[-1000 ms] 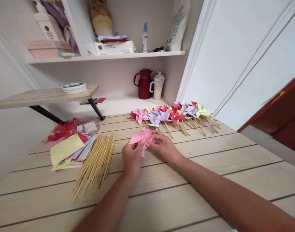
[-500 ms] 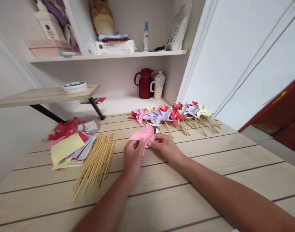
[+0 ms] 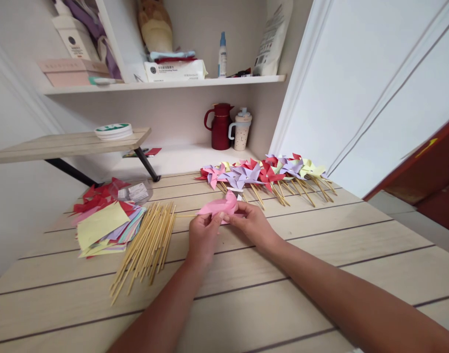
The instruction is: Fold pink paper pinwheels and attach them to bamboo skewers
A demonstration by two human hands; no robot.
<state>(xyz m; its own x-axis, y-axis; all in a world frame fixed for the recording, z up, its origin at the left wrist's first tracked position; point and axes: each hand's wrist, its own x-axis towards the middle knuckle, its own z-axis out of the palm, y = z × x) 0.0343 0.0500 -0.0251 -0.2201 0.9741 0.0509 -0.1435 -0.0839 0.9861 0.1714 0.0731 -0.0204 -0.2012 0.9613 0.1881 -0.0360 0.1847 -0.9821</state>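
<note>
Between my hands is a pink paper pinwheel point(image 3: 220, 204), its blades partly folded over. My left hand point(image 3: 205, 235) pinches it from the left, thumb toward the middle. From the right, my right hand point(image 3: 251, 223) grips the paper, with thumb and forefinger close to the left thumb. A thin wooden stick point(image 3: 185, 215) sticks out to the left from behind my left hand. The fingertips and the pinwheel's middle are partly hidden. Just behind the paper, a small whitish piece point(image 3: 239, 197) shows. To the left lies a loose pile of wooden sticks point(image 3: 146, 245).
Finished-looking pinwheels point(image 3: 272, 174) in several colours lie at the back right. Coloured paper sheets point(image 3: 102, 228), red paper pieces point(image 3: 99, 196) and a clear plastic box point(image 3: 138, 192) are at left. A raised wooden stand point(image 3: 73, 142), a red jug point(image 3: 221, 127) and a cup point(image 3: 242, 130) stand behind.
The pink paper's upper blade has come down and its lower blade, which hung below the fingers, no longer shows there. Both hands stay at nearly the same spot.
</note>
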